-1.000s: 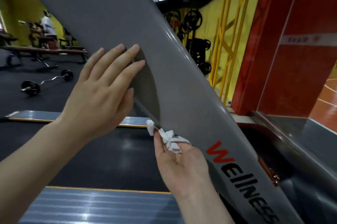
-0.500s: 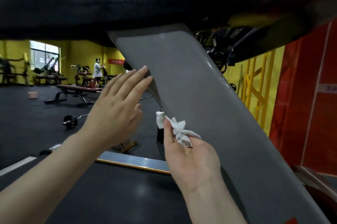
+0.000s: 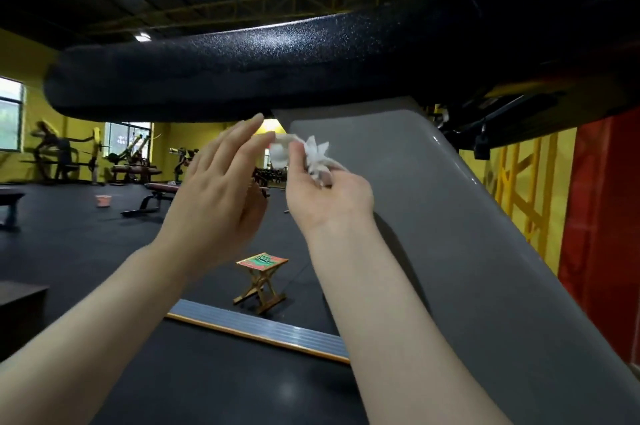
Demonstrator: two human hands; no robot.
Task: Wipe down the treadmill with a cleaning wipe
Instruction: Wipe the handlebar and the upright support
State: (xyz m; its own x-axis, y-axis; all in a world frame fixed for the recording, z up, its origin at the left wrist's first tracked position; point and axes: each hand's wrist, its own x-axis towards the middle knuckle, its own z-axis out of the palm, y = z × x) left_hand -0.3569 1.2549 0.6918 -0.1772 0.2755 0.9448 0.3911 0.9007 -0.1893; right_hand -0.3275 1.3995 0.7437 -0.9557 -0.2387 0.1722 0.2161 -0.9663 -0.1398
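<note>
The treadmill's grey upright [image 3: 450,234] slopes down to the right under its black padded handrail [image 3: 277,68]. My right hand [image 3: 325,196] is raised beside the upright's top left edge, just below the handrail, and grips a crumpled white wipe [image 3: 315,154] in its fingers. My left hand [image 3: 221,189] is next to it with fingers straight; its fingertips touch the wipe's loose left end. Its thumb is hidden. The dark treadmill belt [image 3: 207,390] and a ribbed side rail [image 3: 263,331] lie below my forearms.
A small folding stool [image 3: 261,282] stands on the dark floor beyond the rail. Weight benches [image 3: 156,192] and a pink bucket [image 3: 103,200] are farther back left. A red wall [image 3: 602,217] and a yellow frame [image 3: 519,189] stand at the right.
The view tilted up. Both hands climbed the grey upright to just under the black handrail. My left hand came off the upright's edge and now meets the wipe.
</note>
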